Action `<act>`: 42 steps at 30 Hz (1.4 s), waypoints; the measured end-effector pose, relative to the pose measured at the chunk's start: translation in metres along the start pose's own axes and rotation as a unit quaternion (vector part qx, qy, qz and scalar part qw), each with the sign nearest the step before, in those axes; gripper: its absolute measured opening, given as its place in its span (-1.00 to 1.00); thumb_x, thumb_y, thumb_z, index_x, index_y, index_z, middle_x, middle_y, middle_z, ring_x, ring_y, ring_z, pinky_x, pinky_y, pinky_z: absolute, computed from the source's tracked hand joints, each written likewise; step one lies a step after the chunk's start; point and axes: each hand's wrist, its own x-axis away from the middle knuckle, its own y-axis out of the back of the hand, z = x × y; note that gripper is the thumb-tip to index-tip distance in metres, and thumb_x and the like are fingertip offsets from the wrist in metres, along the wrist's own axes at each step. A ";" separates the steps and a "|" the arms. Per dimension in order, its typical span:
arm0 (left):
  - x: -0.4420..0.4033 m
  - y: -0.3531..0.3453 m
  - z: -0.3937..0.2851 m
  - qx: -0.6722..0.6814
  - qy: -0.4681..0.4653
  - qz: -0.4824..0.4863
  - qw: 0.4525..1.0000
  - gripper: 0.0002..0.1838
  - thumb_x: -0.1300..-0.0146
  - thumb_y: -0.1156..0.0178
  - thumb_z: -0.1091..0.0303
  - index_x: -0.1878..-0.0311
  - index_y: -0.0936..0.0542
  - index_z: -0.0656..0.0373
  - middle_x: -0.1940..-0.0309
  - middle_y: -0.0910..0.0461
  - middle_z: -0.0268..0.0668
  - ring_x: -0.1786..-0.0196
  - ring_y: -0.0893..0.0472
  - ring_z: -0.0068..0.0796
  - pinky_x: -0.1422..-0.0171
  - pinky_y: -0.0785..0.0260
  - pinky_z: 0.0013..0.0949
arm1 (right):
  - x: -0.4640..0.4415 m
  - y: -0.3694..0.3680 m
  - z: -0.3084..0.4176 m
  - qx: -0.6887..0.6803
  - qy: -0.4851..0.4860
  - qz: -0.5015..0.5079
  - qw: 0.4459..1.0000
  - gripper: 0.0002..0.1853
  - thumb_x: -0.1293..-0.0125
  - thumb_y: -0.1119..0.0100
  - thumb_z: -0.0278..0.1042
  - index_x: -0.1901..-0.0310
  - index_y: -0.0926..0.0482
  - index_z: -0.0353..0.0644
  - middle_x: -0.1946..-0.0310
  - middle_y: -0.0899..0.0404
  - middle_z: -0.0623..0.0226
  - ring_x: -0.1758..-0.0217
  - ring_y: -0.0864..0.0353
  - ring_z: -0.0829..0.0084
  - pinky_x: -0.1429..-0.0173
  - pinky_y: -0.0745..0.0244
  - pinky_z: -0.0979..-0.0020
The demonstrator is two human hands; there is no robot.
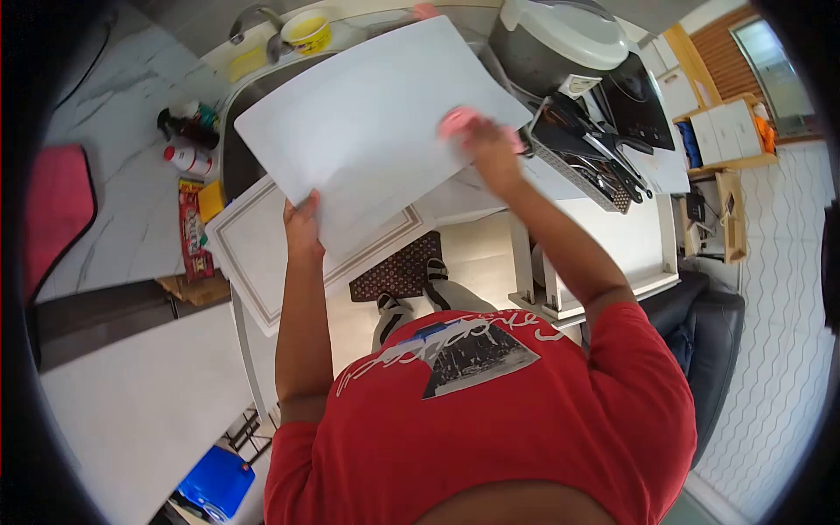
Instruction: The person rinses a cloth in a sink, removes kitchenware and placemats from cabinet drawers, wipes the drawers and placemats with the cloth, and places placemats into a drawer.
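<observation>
A large white board [376, 114] is held tilted over the sink [241, 166]. My left hand [304, 225] grips its lower left edge, with the thumb lying on the upper face. On the right part of the board my right hand [490, 149] presses a pink cloth [458, 122], its fingers closed on the cloth and slightly blurred. Below the board, a white cabinet door with brown trim lines [262, 254] stands open in front of the sink.
A rack of knives and utensils [582, 157] stands right of the board, beside a grey pot with a pale lid [560, 44]. Bottles [188, 160], a yellow sponge [210, 201] and a red packet [192, 232] lie on the left. An open drawer [604, 245] juts out at the right.
</observation>
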 end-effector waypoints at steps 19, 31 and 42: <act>0.183 -0.028 -0.064 -0.009 -0.135 0.020 0.991 -0.61 -0.10 -0.06 0.55 -0.05 -0.37 0.31 0.06 -0.47 -0.22 0.02 -0.46 -0.37 -0.10 -0.29 -0.33 | 0.019 0.087 0.082 -0.279 0.011 -0.249 0.927 -0.92 0.02 -0.03 -0.60 0.44 -0.50 -0.30 0.06 -0.42 -0.07 -0.03 -0.40 0.03 -0.06 -0.34 0.20; 0.369 0.042 -0.114 -0.324 -0.256 0.349 0.841 -0.73 -0.15 -0.02 0.38 0.08 -0.57 0.14 0.07 -0.51 0.01 -0.05 -0.48 -0.21 -0.25 -0.12 -0.25 | 0.298 0.184 0.046 -0.898 -0.283 -0.027 0.335 -0.02 -0.06 0.32 0.52 -0.12 -0.26 -0.42 0.00 -0.42 0.02 0.04 -0.48 0.19 -0.13 -0.33 0.27; 0.423 -0.088 -0.025 -0.569 -0.421 0.503 0.496 -0.41 0.12 0.04 0.71 0.07 -0.57 -0.19 -0.02 -0.49 -0.40 -0.03 -0.50 -0.19 -0.34 0.14 0.06 | 0.435 0.215 -0.012 -0.748 -0.448 -0.057 0.486 -0.40 -0.15 -0.07 0.05 0.03 -0.34 -0.41 0.27 -0.51 0.04 0.26 -0.56 0.31 0.17 -0.52 0.34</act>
